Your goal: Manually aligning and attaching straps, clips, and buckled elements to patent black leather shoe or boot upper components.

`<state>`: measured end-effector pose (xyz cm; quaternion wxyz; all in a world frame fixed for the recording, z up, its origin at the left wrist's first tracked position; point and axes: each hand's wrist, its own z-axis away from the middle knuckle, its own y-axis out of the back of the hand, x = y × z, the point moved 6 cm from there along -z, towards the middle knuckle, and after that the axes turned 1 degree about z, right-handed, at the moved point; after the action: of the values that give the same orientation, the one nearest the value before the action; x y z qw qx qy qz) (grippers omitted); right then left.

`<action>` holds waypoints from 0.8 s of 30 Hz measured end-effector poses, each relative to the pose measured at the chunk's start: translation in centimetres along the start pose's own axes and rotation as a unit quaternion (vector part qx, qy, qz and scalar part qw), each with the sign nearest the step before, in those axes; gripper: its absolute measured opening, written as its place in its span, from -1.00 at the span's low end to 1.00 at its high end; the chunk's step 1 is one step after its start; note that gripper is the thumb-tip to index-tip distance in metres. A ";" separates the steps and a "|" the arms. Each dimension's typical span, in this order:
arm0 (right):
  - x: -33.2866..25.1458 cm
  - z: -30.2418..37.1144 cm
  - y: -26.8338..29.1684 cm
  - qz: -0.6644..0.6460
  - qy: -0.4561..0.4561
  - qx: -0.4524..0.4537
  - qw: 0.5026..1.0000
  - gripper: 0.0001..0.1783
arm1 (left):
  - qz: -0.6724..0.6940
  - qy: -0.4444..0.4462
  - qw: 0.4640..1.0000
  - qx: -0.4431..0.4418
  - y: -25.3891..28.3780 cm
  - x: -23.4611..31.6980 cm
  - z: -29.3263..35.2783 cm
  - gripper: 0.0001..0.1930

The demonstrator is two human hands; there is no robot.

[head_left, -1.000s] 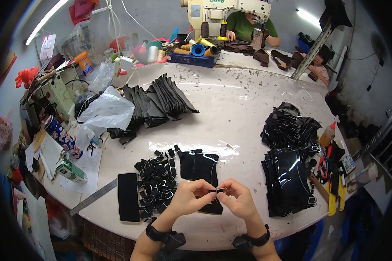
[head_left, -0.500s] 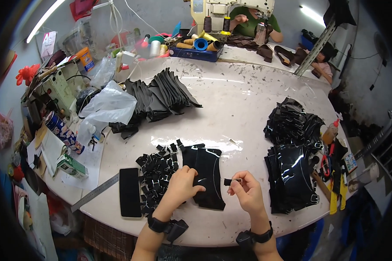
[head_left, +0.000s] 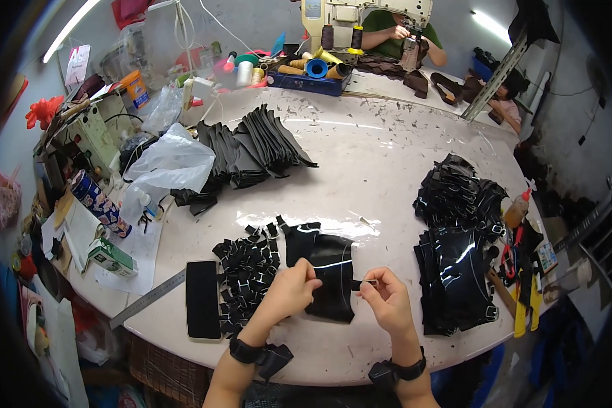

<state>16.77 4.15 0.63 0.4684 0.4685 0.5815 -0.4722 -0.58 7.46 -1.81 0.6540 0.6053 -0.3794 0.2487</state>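
My left hand is closed with thumb and fingertips pinching the left part of a shiny black leather piece. That piece lies askew over other black leather pieces stacked beneath it. At its right edge, my right hand pinches a small black buckle strap with a metal frame. The strap's free end meets the edge of the leather; whether it lies over or under it I cannot tell. Left of my left hand lies a heap of similar buckle straps. Both wrists wear black bands.
A black phone and a steel ruler lie at left. Finished-looking black pieces with buckles are piled at right, beside a glue bottle and yellow-handled tool. Grey-black panels lie farther back. Another person sits behind a sewing machine.
My left hand has closed on the top leather piece and shifted it right, off the stack beneath, up to the strap. My right hand stays nearly in place, still pinching the strap.
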 end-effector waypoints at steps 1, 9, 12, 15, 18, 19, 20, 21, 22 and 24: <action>0.0 0.0 0.1 0.001 0.000 0.001 1.000 -0.91 | 0.068 0.000 0.998 0.014 0.6 0.1 -0.1 -0.83; -0.7 -0.2 -0.4 0.039 0.061 -0.008 0.997 -0.90 | 0.375 0.037 0.918 0.127 3.3 -1.6 -0.4 -0.91; -0.3 0.0 -0.6 0.011 0.015 -0.018 1.000 -0.90 | 0.426 0.041 0.897 0.107 3.1 -1.7 -0.3 -0.90; -0.5 0.1 -0.8 -0.002 0.009 -0.025 1.000 -0.89 | 0.534 0.045 0.840 0.089 2.1 -2.1 -0.3 -0.87; -0.9 0.2 -0.4 -0.015 0.037 0.008 0.999 -0.90 | 0.638 0.036 0.768 0.040 1.1 -0.5 -0.3 -0.77; -0.8 0.2 -0.3 -0.014 0.038 0.009 0.999 -0.90 | 0.685 0.029 0.728 -0.006 0.7 0.9 -0.2 -0.70; -1.2 0.2 -0.3 0.000 0.065 0.014 0.998 -0.90 | 0.680 0.034 0.731 -0.033 0.6 2.4 0.2 -0.64; -1.6 0.3 -0.2 0.013 0.092 0.019 0.995 -0.90 | 0.581 0.035 0.812 -0.042 -0.4 0.8 0.3 -0.67; -1.7 0.4 -0.3 0.013 0.094 0.019 0.995 -0.90 | 0.536 0.009 0.840 -0.083 -0.5 1.8 0.8 -0.70; -1.2 0.4 -0.5 0.042 0.075 0.019 0.996 -0.90 | 0.488 -0.031 0.865 -0.110 -0.7 4.3 1.4 -0.76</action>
<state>16.46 3.57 1.86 0.4339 0.5353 0.5857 -0.4268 2.22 5.40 1.13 0.4991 0.2744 -0.6714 0.4741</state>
